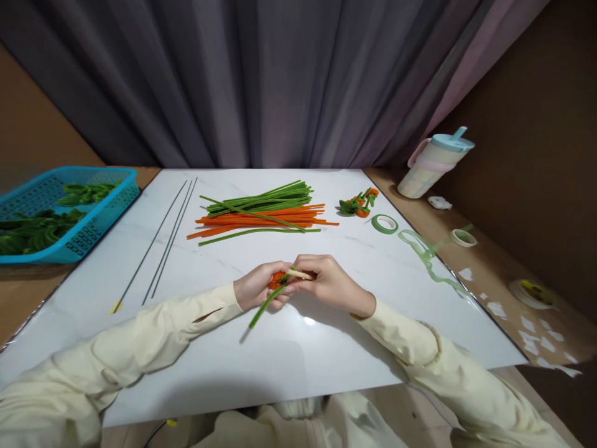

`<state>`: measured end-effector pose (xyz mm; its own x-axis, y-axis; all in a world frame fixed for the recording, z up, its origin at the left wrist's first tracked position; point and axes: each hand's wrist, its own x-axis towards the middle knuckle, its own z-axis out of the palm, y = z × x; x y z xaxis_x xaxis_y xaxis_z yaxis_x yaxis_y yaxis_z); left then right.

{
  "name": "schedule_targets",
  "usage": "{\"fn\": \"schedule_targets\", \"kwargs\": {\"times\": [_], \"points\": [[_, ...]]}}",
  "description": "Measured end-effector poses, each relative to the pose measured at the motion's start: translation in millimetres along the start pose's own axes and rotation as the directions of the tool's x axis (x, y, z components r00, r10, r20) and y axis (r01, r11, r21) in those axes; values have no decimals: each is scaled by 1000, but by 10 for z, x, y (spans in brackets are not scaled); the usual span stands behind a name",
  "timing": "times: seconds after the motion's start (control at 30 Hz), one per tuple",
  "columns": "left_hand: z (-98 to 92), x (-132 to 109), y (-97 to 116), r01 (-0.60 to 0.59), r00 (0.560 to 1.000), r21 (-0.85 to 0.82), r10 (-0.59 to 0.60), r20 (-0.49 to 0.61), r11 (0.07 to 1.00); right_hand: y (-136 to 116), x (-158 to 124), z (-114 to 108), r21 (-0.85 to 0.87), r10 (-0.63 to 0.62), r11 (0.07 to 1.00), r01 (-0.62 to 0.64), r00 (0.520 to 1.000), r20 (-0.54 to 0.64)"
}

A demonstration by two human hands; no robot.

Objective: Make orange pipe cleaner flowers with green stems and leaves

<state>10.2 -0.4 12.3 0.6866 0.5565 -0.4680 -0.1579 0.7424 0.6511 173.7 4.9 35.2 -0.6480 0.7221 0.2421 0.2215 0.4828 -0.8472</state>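
My left hand point(261, 286) is closed around a small orange flower made of pipe cleaner point(278, 280). A green pipe cleaner point(265, 308) sticks out from between the hands, its free end pointing down to the left. Fingers of my right hand point(326, 283) pinch a thin pale wooden stick point(298, 274), its tip against the flower. The two hands meet above the white tabletop. Beyond them lie a bundle of green pipe cleaners point(265, 200) and a bundle of orange ones point(261, 218). Several finished orange-and-green flowers point(359, 204) are heaped to the right of these.
A blue basket point(74, 239) holding green pieces stands at the left. Three thin dark rods point(170, 239) lie near it. Green tape rolls point(385, 224), a loose green strip point(433, 264), a tilted-looking tumbler point(436, 165) and paper scraps point(529, 339) are on the right.
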Motion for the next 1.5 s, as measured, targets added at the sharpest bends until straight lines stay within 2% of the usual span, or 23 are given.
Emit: {"fn": "schedule_targets", "kwargs": {"times": [0.2, 0.4, 0.47, 0.53, 0.6, 0.67, 0.73, 0.83, 0.93, 1.07, 1.3, 1.5], "points": [[51, -15, -9, -196, 980, -26, 195, -39, 980, -16, -9, -28, 38, 94, 995, -92, 993, -73], [-14, -25, -16, -434, 901, -41, 434, 10, 900, 2, -10, -93, 7, 160, 987, -163, 957, -242], [-6, -29, -39, -502, 864, 30, 501, 48, 864, 0, -11, -102, 12, 178, 983, -181, 946, -271], [29, -40, -66, -540, 840, 186, 541, 52, 821, -6, -16, -96, 16, 179, 983, -182, 943, -279], [77, -53, -86, -503, 828, 402, 559, -29, 765, -11, -21, -82, 11, 178, 983, -182, 943, -282], [117, -58, -94, -469, 811, 512, 581, -74, 720, -14, -22, -78, 17, 194, 980, -197, 944, -268], [135, -49, -94, -474, 788, 546, 609, -86, 691, -17, -17, -103, 50, 222, 975, -217, 954, -200], [126, -23, -92, -490, 771, 527, 627, -110, 695, -29, -8, -189, 106, 236, 968, -227, 968, -83], [102, -7, -107, -489, 771, 500, 622, -134, 715, -48, -8, -275, 128, 234, 966, -225, 970, -61], [65, -7, -142, -506, 768, 510, 633, -101, 696, -52, -20, -314, 133, 222, 967, -216, 975, -30], [-32, 25, -199, -523, 767, 556, 641, -23, 646, -104, -33, -328, 38, 218, 975, -217, 976, -20], [-24, 12, -218, -516, 781, 619, 622, 58, 591, -139, -62, -258, -61, 123, 990, -129, 989, -85]]}}
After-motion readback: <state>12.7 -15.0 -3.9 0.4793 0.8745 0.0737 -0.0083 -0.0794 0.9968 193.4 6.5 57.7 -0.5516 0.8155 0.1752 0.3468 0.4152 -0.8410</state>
